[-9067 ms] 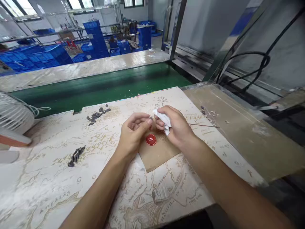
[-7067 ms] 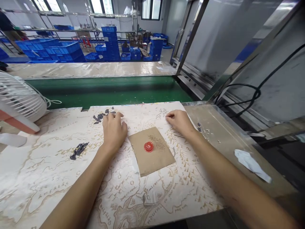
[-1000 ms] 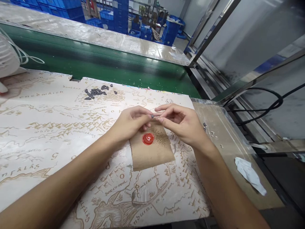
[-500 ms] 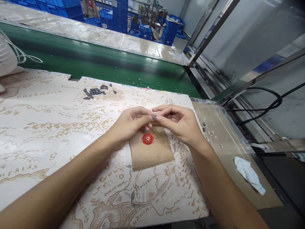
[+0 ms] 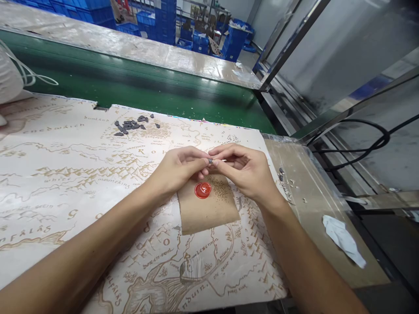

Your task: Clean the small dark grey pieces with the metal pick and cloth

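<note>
Between the fingertips of both hands is a small dark grey piece (image 5: 210, 161), mostly covered by the fingers. My left hand (image 5: 185, 168) is closed in a pinch on it. My right hand (image 5: 244, 168) meets it from the other side, thumb and fingers also pinched; whether it grips the piece itself or something tiny and pale against it is too small to tell. Below the hands lies a brown cardboard piece (image 5: 209, 216) bearing a round red lid-like dish (image 5: 203, 190) and many tiny brown grains (image 5: 221, 190).
A map-printed sheet (image 5: 65, 152) covers the table. Several dark grey pieces (image 5: 129, 125) lie at its back. A green conveyor belt (image 5: 157, 93) runs behind. At right are small bits (image 5: 290, 183), a white crumpled cloth (image 5: 343, 241) and a black cable (image 5: 356, 150).
Both hands stay pinched together over the cardboard, with only a slight shift of the fingers around the dark grey piece. Everything else looks the same.
</note>
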The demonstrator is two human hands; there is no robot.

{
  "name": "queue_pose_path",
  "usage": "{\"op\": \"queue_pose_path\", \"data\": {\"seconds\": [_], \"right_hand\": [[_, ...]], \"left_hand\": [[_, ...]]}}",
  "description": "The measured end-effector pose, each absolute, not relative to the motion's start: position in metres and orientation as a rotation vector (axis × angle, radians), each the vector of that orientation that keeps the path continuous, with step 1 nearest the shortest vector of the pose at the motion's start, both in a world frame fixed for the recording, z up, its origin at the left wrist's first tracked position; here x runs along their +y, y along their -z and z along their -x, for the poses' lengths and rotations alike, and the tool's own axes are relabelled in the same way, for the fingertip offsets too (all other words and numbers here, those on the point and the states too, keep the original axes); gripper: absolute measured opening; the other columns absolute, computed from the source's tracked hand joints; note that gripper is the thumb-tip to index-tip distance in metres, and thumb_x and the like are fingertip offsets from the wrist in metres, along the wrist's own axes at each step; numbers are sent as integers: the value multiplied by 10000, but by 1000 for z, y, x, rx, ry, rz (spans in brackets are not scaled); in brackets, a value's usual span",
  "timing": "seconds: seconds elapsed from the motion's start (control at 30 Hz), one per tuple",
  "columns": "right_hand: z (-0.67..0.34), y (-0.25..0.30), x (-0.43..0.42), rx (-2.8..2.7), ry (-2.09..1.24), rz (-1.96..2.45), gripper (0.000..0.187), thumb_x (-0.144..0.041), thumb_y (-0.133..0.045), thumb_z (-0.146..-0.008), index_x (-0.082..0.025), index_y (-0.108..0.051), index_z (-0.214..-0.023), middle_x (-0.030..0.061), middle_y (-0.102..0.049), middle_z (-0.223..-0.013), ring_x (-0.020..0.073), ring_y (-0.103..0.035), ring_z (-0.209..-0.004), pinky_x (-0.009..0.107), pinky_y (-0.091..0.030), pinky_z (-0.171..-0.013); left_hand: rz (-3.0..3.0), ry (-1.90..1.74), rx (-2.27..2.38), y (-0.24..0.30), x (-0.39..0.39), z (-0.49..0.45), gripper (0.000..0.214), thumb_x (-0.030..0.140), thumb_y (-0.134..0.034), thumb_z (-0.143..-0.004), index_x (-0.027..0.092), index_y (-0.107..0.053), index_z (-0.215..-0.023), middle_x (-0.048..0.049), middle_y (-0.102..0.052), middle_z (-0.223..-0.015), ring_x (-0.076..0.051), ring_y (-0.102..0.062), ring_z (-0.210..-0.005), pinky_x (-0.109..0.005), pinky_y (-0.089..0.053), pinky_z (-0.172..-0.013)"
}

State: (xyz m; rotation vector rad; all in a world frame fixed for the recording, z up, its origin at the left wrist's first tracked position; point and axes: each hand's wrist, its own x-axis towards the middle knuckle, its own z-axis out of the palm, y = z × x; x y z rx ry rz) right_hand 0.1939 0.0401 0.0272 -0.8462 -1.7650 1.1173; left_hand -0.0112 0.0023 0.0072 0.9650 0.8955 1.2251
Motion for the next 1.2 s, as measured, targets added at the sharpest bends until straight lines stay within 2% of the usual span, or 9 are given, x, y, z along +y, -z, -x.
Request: {"op": "queue_pose_path", "data": {"seconds": [0.47, 0.67, 0.8, 1.03, 1.2], "right_hand": [[-193, -24, 42, -1767, -1115, 831, 113, -287, -924, -935, -218, -853, -879, 98, -854, -1162, 243, -845, -1030, 410, -766, -895], [-192, -29, 41, -1754, -1110, 838, 81, -309, -936, -926, -252, -879, -933, 73, -873, -1126, 251, -834, -1070, 425, -762, -945], [-193, -28, 43, -1721, -1166, 868, 165, -336, -966, -897, -246, -891, -1013, 70, -887, -1127, 248, -851, -1034, 424, -768, -947], [-195, -28, 45, -1712, -1153, 839, 63, -252, -916, -930, -230, -884, -979, 65, -883, -1125, 219, -862, -987, 397, -769, -937], [-193, -27, 45, -1725, -1111, 854, 72, -284, -922, -921, -238, -882, -960, 65, -876, -1100, 226, -846, -985, 411, -760, -930]], "left_hand": [[-961, -1238, 915, -6, 2, 11, 88, 186, -886, -894, 133, -843, -949, -42, -801, -782, -114, -703, -656, -248, -588, -688], [-975, -1245, 896, -7, 3, 10, 188, 289, -934, -874, 154, -843, -967, -37, -777, -772, -140, -698, -682, -286, -594, -706], [-937, -1246, 890, -6, 2, 7, 282, 341, -999, -813, 150, -846, -952, -26, -754, -761, -139, -681, -703, -284, -583, -711], [-858, -1252, 907, -4, 3, 7, 135, 242, -914, -887, 151, -830, -943, -35, -768, -755, -129, -682, -693, -271, -557, -714], [-874, -1233, 927, -5, 2, 7, 147, 252, -911, -895, 149, -832, -964, -35, -774, -765, -125, -684, -684, -267, -558, -711]]}}
